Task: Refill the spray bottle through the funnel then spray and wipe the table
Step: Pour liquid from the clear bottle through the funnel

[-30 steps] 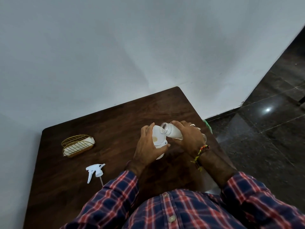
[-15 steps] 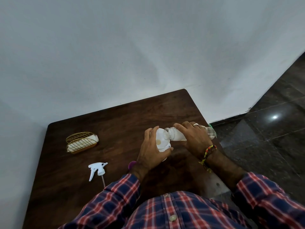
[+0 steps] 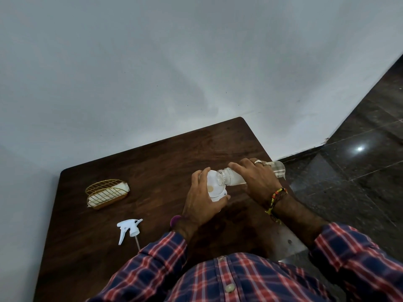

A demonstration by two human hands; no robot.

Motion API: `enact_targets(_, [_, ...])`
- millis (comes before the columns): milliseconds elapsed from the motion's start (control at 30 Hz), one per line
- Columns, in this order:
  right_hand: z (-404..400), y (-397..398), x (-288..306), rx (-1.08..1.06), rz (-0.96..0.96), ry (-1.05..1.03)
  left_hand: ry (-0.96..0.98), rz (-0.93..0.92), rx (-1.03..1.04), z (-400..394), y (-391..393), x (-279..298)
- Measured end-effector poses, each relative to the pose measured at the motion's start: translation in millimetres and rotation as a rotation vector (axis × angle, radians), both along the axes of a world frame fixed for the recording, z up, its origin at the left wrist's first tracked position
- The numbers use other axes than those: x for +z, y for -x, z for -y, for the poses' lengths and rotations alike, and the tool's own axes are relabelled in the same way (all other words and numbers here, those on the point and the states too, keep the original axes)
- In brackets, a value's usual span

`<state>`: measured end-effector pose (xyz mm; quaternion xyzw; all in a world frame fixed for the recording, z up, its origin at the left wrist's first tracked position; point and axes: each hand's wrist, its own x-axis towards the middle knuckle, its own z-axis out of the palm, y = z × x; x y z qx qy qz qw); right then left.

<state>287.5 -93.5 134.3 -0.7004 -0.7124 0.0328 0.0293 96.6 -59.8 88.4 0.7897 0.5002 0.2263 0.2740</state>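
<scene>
A white funnel (image 3: 212, 185) sits in the neck of a spray bottle that is hidden under my left hand (image 3: 201, 203), which grips the funnel and bottle top. My right hand (image 3: 259, 182) holds a clear water bottle (image 3: 231, 178) tipped on its side, its open mouth over the funnel bowl. The bottle's base (image 3: 278, 168) sticks out past my fingers at the table's right edge. The white trigger sprayer head (image 3: 128, 229) with its dip tube lies loose on the dark wooden table (image 3: 152, 171), to the left of my left forearm.
A gold wire holder with a white cloth (image 3: 106, 194) stands at the table's left. A purple object (image 3: 175, 221) peeks out by my left wrist. The table abuts a white wall at back and left; dark tiled floor (image 3: 349, 182) lies right.
The clear bottle has tipped further toward horizontal and its mouth has moved over the funnel. My view has shifted slightly; both hands keep their grip.
</scene>
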Motion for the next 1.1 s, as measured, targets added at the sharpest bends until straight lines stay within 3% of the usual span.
enact_targets(1100, [-10.0, 0.5, 4.8, 0.062, 0.087, -0.007, -0.013, -0.018, -0.013, -1.7, 1.9, -1.4])
